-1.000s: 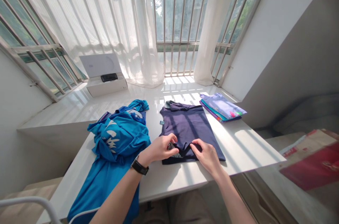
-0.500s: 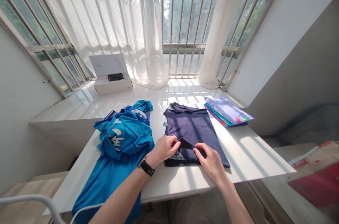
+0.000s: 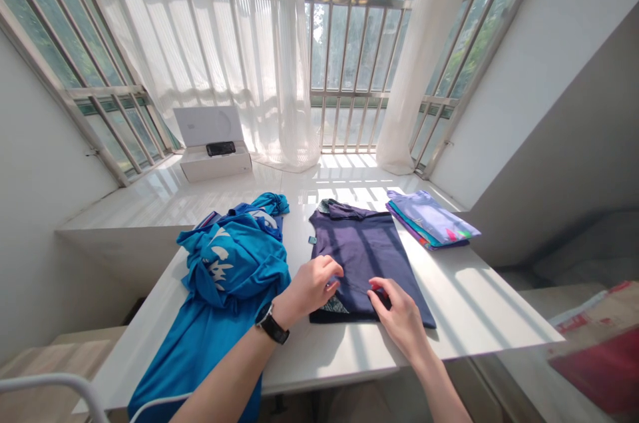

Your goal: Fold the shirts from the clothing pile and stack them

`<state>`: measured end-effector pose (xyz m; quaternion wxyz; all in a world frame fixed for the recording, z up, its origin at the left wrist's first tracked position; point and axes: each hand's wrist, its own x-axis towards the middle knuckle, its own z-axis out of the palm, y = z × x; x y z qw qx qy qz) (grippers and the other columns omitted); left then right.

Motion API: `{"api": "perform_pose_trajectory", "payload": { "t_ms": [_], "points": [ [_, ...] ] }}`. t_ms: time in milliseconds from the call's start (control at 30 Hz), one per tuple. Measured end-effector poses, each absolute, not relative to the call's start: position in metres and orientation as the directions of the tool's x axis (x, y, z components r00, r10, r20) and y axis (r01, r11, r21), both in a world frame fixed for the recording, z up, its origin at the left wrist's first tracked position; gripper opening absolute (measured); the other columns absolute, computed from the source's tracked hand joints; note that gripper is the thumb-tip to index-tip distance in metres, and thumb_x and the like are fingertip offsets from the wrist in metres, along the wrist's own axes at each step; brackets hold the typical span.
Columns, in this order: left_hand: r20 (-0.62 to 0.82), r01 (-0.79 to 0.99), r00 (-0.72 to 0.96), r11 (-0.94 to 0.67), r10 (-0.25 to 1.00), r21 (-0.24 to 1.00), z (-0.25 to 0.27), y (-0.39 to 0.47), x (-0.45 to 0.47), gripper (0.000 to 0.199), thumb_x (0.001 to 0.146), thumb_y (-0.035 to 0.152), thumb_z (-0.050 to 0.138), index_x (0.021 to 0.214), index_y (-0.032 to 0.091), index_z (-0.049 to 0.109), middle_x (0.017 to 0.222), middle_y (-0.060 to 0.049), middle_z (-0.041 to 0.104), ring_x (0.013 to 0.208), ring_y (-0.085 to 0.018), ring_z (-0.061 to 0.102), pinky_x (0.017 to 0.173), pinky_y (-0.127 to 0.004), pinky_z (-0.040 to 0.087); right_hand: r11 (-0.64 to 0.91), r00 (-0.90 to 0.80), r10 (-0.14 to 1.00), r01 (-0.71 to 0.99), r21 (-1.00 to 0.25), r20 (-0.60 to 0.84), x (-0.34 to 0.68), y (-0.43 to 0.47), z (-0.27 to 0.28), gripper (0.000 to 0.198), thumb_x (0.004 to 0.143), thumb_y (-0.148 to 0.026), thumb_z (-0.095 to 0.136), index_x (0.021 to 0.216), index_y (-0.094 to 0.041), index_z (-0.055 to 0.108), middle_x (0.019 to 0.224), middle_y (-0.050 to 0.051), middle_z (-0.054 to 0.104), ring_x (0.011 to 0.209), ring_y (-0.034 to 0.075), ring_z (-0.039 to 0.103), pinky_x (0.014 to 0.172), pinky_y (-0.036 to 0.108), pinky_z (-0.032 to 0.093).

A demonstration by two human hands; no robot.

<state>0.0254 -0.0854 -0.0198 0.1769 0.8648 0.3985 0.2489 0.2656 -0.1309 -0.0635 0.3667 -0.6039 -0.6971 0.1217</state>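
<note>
A dark navy shirt (image 3: 372, 250) lies folded on the white table, its patterned collar part at the far end and a small tag on its left edge. Over its near left part is my left hand (image 3: 315, 284), fingers curved and apart, nothing between them; a black watch is on that wrist. My right hand (image 3: 397, 311) rests at the shirt's near right part, thumb and fingers apart and holding nothing. A patch of patterned cloth shows under my left hand. To the left, a crumpled blue shirt (image 3: 239, 263) with white print hangs over the front edge.
Folded clothes (image 3: 434, 216) in lilac, teal and purple are stacked at the back right of the table (image 3: 479, 303). On the sill, an open white box (image 3: 217, 163) holds a black device. White curtains (image 3: 259, 63) hang before the barred window. A white curved tube (image 3: 54, 380) is at lower left.
Both hands have let go of the navy shirt's lifted fold, which now lies flat. My fingers have spread apart. The view has tilted slightly.
</note>
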Motion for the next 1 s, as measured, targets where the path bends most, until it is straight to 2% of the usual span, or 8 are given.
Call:
{"api": "perform_pose_trajectory", "payload": {
  "t_ms": [100, 200, 300, 400, 567, 700, 833, 1000],
  "points": [
    [0.324, 0.476, 0.677, -0.729, 0.661, 0.492, -0.018, -0.092, 0.032, 0.01, 0.096, 0.029, 0.06, 0.1, 0.022, 0.066, 0.1, -0.006, 0.07, 0.092, -0.021, 0.063, 0.083, -0.033, 0.047, 0.249, -0.007, 0.929, 0.751, -0.612, 0.369, 0.266, -0.13, -0.064, 0.022, 0.095, -0.041, 0.054, 0.105, -0.026, 0.068, 0.098, 0.005, 0.076, 0.086, 0.023, 0.072, 0.075, 0.034, 0.056],
    [0.248, 0.428, 0.779, -0.777, 0.576, 0.461, -0.023, -0.096, 0.034, 0.02, 0.089, 0.039, 0.074, 0.101, 0.024, 0.069, 0.097, -0.005, 0.07, 0.09, -0.022, 0.063, 0.08, -0.033, 0.046, 0.269, -0.015, 0.923, 0.741, -0.615, 0.386, 0.269, -0.128, -0.068, 0.022, 0.096, -0.041, 0.054, 0.105, -0.026, 0.068, 0.101, 0.006, 0.075, 0.088, 0.023, 0.072, 0.077, 0.034, 0.057],
    [0.192, 0.435, 0.799, -0.768, 0.57, 0.471, -0.027, -0.093, 0.029, 0.031, 0.08, 0.04, 0.083, 0.104, 0.025, 0.071, 0.102, -0.005, 0.071, 0.093, -0.024, 0.064, 0.079, -0.032, 0.046, 0.313, -0.016, 0.896, 0.73, -0.607, 0.444, 0.272, -0.125, -0.072, 0.02, 0.095, -0.041, 0.058, 0.104, -0.026, 0.069, 0.105, 0.007, 0.073, 0.092, 0.023, 0.071, 0.081, 0.035, 0.058],
    [0.159, 0.415, 0.802, -0.729, 0.576, 0.545, -0.025, -0.087, 0.02, 0.033, 0.078, 0.041, 0.085, 0.101, 0.022, 0.071, 0.1, -0.004, 0.071, 0.091, -0.022, 0.065, 0.077, -0.03, 0.047, 0.346, 0.014, 0.855, 0.73, -0.589, 0.519, 0.273, -0.126, -0.071, 0.019, 0.097, -0.04, 0.058, 0.102, -0.025, 0.069, 0.106, 0.009, 0.071, 0.098, 0.025, 0.069, 0.086, 0.036, 0.057],
    [0.162, 0.405, 0.792, -0.705, 0.589, 0.583, -0.025, -0.082, 0.014, 0.044, 0.072, 0.049, 0.088, 0.099, 0.02, 0.067, 0.094, -0.004, 0.07, 0.086, -0.022, 0.064, 0.072, -0.028, 0.046, 0.381, 0.016, 0.827, 0.718, -0.582, 0.562, 0.271, -0.131, -0.064, 0.017, 0.099, -0.038, 0.057, 0.097, -0.025, 0.069, 0.101, 0.008, 0.07, 0.09, 0.022, 0.068, 0.081, 0.035, 0.057],
    [0.185, 0.444, 0.785, -0.746, 0.591, 0.497, -0.028, -0.082, 0.016, 0.044, 0.07, 0.045, 0.088, 0.098, 0.02, 0.065, 0.097, -0.005, 0.069, 0.088, -0.023, 0.063, 0.071, -0.029, 0.045, 0.429, -0.031, 0.811, 0.712, -0.556, 0.585, 0.268, -0.133, -0.062, 0.015, 0.099, -0.035, 0.058, 0.094, -0.026, 0.068, 0.097, 0.006, 0.07, 0.087, 0.021, 0.068, 0.08, 0.034, 0.057],
    [0.165, 0.52, 0.772, -0.759, 0.614, 0.392, -0.024, -0.088, 0.021, 0.025, 0.079, 0.028, 0.078, 0.097, 0.021, 0.063, 0.098, -0.004, 0.068, 0.088, -0.022, 0.063, 0.072, -0.029, 0.045, 0.472, -0.087, 0.8, 0.702, -0.534, 0.594, 0.266, -0.133, -0.06, 0.015, 0.099, -0.032, 0.056, 0.092, -0.025, 0.067, 0.094, 0.006, 0.071, 0.088, 0.021, 0.069, 0.083, 0.034, 0.056],
    [0.149, 0.642, 0.75, -0.764, 0.644, 0.069, -0.021, -0.102, 0.037, 0.006, 0.088, 0.019, 0.059, 0.093, 0.019, 0.057, 0.092, -0.007, 0.066, 0.086, -0.024, 0.062, 0.079, -0.037, 0.045, 0.544, -0.173, 0.753, 0.707, -0.452, 0.635, 0.266, -0.134, -0.062, 0.011, 0.098, -0.027, 0.058, 0.094, -0.025, 0.068, 0.094, 0.006, 0.07, 0.088, 0.022, 0.069, 0.081, 0.034, 0.057]
  ]
}}
